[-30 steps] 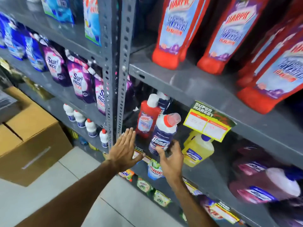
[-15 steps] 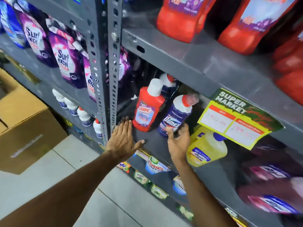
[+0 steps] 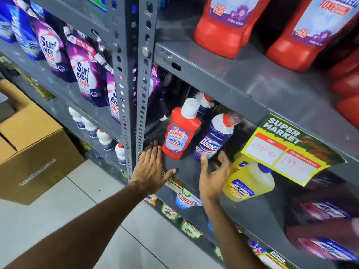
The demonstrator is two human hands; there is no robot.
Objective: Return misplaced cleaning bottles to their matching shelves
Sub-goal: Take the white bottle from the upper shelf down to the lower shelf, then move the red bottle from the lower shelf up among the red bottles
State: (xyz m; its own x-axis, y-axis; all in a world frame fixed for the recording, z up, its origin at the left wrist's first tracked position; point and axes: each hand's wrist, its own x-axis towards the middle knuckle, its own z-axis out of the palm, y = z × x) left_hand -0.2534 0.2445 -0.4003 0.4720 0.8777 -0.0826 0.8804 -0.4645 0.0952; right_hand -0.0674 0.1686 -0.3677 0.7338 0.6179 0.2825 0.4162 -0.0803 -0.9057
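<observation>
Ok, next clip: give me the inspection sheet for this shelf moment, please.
Surface: grey metal shelf, scuffed.
Job's things: small red Harpic bottle upright beside blue Domex bottle; large red Harpic bottles on the shelf above.
Clutter: yellow bottle; price tag hanging from the shelf edge above.
Grippers: left hand open, flat at the shelf edge; right hand open, empty, near the Domex.
Cables: nothing seen.
Surroundings: Surf Excel pouches, cardboard box, tiled floor.

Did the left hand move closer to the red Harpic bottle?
Yes. The left hand has crept forward along the shelf; its fingertips now nearly reach the red Harpic bottle.
</observation>
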